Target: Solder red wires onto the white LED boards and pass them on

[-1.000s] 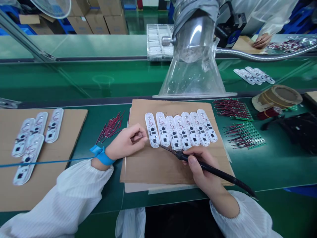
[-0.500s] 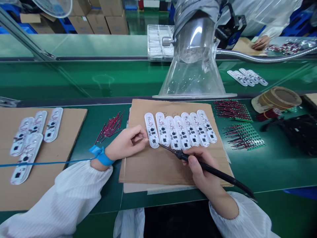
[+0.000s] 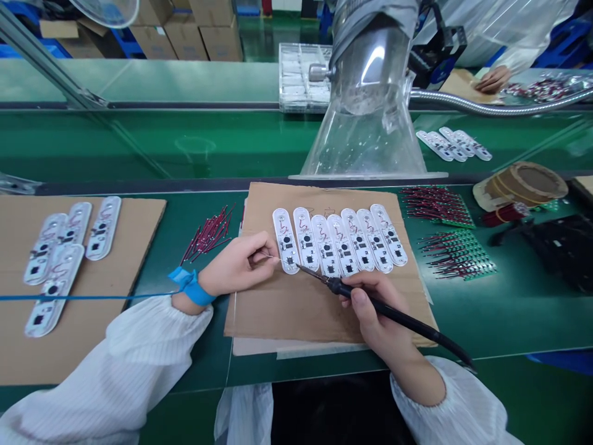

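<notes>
Several white oblong circuit boards (image 3: 340, 241) lie in a row on a cardboard sheet (image 3: 301, 309). My left hand (image 3: 238, 264) is closed in a pinch on a thin solder wire (image 3: 272, 258), its end at the lower part of the leftmost board (image 3: 286, 249). My right hand (image 3: 376, 309) grips a black soldering iron (image 3: 398, 318) like a pen. The iron's tip touches the bottom end of that same leftmost board. A blue wrist strap (image 3: 191, 286) with a blue cord is on my left wrist.
A clear fume hood (image 3: 368, 111) hangs behind the cardboard. Red wire pieces (image 3: 208, 235) lie left of it; green boards with red wires (image 3: 456, 253) lie right. More white boards (image 3: 65, 253) rest on a left cardboard. Tape rolls (image 3: 521, 182) sit far right. Another person's hand (image 3: 491, 79) works across the belt.
The view has shifted slightly. Both hands stay at the leftmost board, and the white boards on the far belt have drifted left.
</notes>
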Demonstrator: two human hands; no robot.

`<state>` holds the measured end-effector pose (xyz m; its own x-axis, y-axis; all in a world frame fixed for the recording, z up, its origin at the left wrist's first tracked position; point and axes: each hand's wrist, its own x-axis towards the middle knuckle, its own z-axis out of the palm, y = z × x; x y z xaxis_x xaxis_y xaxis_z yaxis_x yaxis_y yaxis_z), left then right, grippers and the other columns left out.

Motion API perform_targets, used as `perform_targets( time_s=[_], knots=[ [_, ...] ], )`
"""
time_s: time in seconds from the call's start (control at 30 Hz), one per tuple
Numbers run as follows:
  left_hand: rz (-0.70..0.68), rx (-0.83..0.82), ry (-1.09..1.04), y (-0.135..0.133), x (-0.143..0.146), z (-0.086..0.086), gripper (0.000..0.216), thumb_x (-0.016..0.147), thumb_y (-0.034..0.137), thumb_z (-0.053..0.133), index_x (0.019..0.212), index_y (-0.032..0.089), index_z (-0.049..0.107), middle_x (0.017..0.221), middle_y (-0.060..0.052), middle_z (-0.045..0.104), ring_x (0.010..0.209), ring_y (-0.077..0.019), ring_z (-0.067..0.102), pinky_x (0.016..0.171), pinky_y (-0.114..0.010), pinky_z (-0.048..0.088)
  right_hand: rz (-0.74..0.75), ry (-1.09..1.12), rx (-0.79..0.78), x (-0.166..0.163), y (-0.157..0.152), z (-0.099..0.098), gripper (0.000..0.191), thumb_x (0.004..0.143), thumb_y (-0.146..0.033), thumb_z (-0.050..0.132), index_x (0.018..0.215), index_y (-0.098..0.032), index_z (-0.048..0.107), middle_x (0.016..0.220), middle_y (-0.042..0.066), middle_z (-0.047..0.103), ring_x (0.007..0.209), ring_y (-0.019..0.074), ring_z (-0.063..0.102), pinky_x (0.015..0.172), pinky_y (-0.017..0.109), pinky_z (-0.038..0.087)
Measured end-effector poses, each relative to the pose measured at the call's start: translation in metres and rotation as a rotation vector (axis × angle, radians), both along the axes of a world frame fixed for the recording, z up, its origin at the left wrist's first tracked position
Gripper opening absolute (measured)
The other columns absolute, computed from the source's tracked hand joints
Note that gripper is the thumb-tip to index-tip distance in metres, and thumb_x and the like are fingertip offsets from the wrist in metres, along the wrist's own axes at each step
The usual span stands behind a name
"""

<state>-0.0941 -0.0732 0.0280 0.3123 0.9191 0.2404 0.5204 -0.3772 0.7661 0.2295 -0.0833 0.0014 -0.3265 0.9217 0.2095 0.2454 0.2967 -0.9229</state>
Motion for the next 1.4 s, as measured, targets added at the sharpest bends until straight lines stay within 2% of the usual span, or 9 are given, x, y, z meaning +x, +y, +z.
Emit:
perform_targets(
  time_s=[0.3,0.67,0.83,1.03,1.2,1.3,1.4],
  knots=[
    [-0.015,-0.020,0.025,-0.001,0.000,0.001,0.010,0.095,0.014,0.061,0.090,0.022,0.058,0.067,0.011,0.037,0.057,-0.0097,0.035,0.057,-0.022,0.031,0.039,-0.057,-0.024,-0.002,0.002,0.001,0.017,0.114,-0.045,0.070,0.118,-0.029,0.074,0.095,0.002,0.082,0.079,0.0199,0.081,0.072,0.032,0.066],
    [-0.017,-0.050,0.037,0.000,0.001,0.001,0.009,0.094,0.017,0.061,0.088,0.022,0.058,0.067,0.010,0.038,0.057,-0.0099,0.034,0.058,-0.023,0.031,0.083,-0.091,0.044,-0.004,0.005,0.008,0.019,0.114,-0.047,0.069,0.116,-0.029,0.075,0.094,0.002,0.083,0.078,0.0197,0.082,0.068,0.029,0.064],
    [-0.016,-0.056,0.041,0.000,-0.001,0.004,0.008,0.093,0.018,0.060,0.087,0.022,0.058,0.067,0.010,0.039,0.057,-0.0100,0.035,0.058,-0.023,0.031,0.073,-0.076,0.038,-0.004,0.005,0.008,0.021,0.114,-0.048,0.069,0.120,-0.029,0.075,0.097,0.003,0.084,0.079,0.0203,0.083,0.070,0.031,0.066],
    [-0.021,-0.073,0.047,-0.001,0.000,0.006,0.008,0.093,0.020,0.060,0.086,0.023,0.058,0.067,0.009,0.042,0.057,-0.0102,0.035,0.059,-0.024,0.032,0.092,-0.133,0.066,-0.008,0.006,0.015,0.031,0.114,-0.057,0.066,0.114,-0.028,0.077,0.091,0.005,0.084,0.077,0.0220,0.083,0.069,0.033,0.066],
    [-0.006,-0.080,0.082,0.001,0.001,0.007,0.009,0.095,0.022,0.059,0.086,0.023,0.058,0.066,0.009,0.040,0.058,-0.0109,0.039,0.060,-0.024,0.033,0.056,-0.071,0.079,-0.008,0.004,0.012,0.029,0.114,-0.056,0.067,0.117,-0.029,0.075,0.094,0.004,0.083,0.077,0.0214,0.081,0.070,0.033,0.065],
    [0.060,-0.073,0.108,0.002,-0.007,0.013,0.006,0.096,0.027,0.060,0.091,0.023,0.059,0.068,0.009,0.043,0.059,-0.0120,0.042,0.061,-0.025,0.036,-0.010,-0.057,0.142,0.008,0.008,0.011,0.029,0.114,-0.057,0.065,0.121,-0.030,0.074,0.095,0.004,0.082,0.080,0.0223,0.080,0.072,0.035,0.065],
    [0.308,-0.106,0.162,-0.011,-0.019,0.019,0.013,0.101,0.036,0.061,0.102,0.023,0.059,0.073,0.006,0.054,0.062,-0.0148,0.051,0.064,-0.027,0.041,-0.048,-0.142,0.304,0.042,0.014,0.011,0.025,0.116,-0.051,0.063,0.123,-0.032,0.077,0.089,0.003,0.079,0.077,0.0222,0.079,0.073,0.034,0.063]
  ],
)
